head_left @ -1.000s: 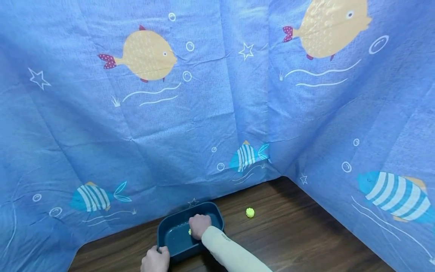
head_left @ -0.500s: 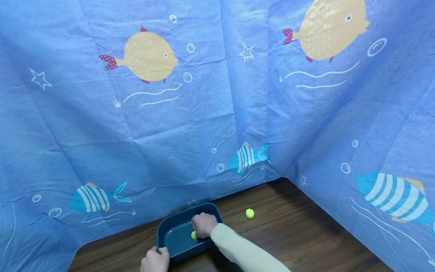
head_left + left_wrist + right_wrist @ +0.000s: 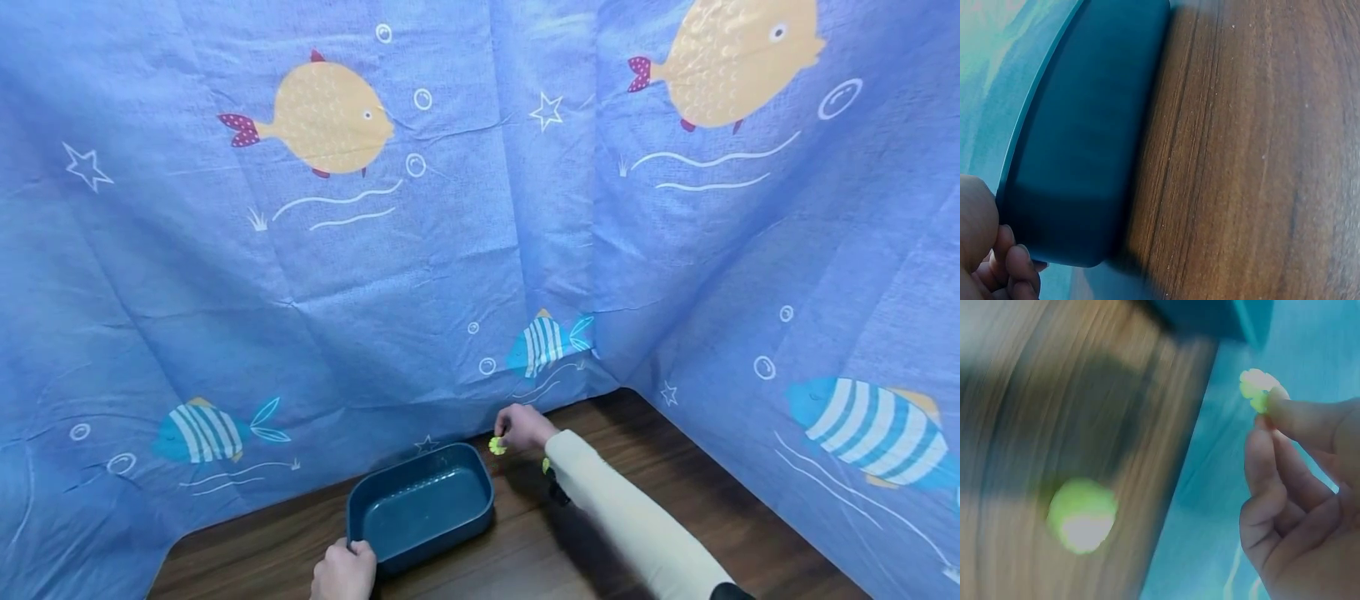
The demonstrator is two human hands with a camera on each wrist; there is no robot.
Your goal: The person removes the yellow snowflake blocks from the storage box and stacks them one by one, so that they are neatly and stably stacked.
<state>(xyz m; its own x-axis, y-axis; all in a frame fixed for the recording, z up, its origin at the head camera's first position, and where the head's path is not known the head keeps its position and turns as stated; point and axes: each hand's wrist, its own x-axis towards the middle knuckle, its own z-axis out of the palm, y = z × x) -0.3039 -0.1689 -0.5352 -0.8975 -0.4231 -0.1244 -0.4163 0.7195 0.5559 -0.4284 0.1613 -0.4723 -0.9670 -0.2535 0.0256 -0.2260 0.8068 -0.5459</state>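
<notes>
A dark teal rectangular tub [image 3: 420, 550] stands on the wooden surface, its inside bare in the head view. At its near left corner my left hand [image 3: 344, 572] grips the rim; the left wrist view shows curled fingers [image 3: 1021, 269] by the tub's wall [image 3: 1085, 150]. My right hand [image 3: 525, 427] is beyond the tub's right end, pinching a small yellow-green flower-shaped piece [image 3: 497, 446] between thumb and fingertips. That piece [image 3: 1256, 387] has a scalloped edge in the right wrist view. A second yellow-green piece [image 3: 1082, 515] lies on the wood, blurred, partly hidden by the right wrist in the head view.
Blue cloth [image 3: 420, 275] printed with fish hangs behind and to the right, meeting the wooden surface [image 3: 705, 500] along its back and right edges. The tub's far side is close to the cloth. A black strap-like item [image 3: 558, 492] shows under the right wrist.
My right hand has lifted out of the tub and moved right and back, carrying the flower-shaped piece. My left hand and the tub have stayed in place.
</notes>
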